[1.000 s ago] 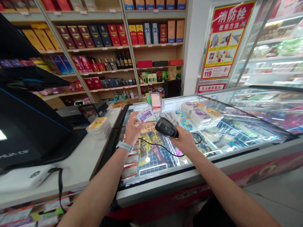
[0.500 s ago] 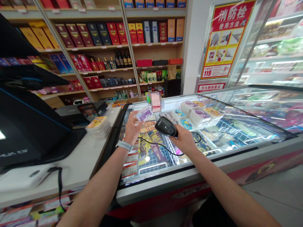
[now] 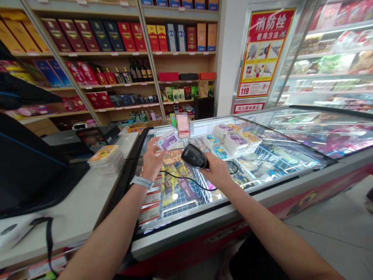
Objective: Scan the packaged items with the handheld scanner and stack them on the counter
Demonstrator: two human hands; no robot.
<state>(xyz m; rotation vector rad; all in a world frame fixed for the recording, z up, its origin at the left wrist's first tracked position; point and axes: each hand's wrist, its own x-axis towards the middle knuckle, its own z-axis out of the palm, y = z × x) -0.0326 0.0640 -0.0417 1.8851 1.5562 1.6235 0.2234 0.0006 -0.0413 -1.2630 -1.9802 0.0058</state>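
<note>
My left hand grips a small flat card-like pack with purple and white print, tilted above the freezer's glass top. A black barcode scanner is held in my right hand, its head turned left toward the pack. From the scanner a thin black cord loops across the glass. Right of the scanner, on the glass, are stacks of similar flat packs in purple, orange and blue. Another stack of flat packs with orange tops stands on the counter to my left.
A chest freezer with ice creams in baskets stretches to the right. At the left, a black checkout terminal stands on a white counter. Shelves of boxed bottles and a red fire-hydrant poster are behind.
The whole scene has shifted left in the view as the head turned slightly right. Both hands keep their hold, with the scanner and pack at about the same distance from each other.
</note>
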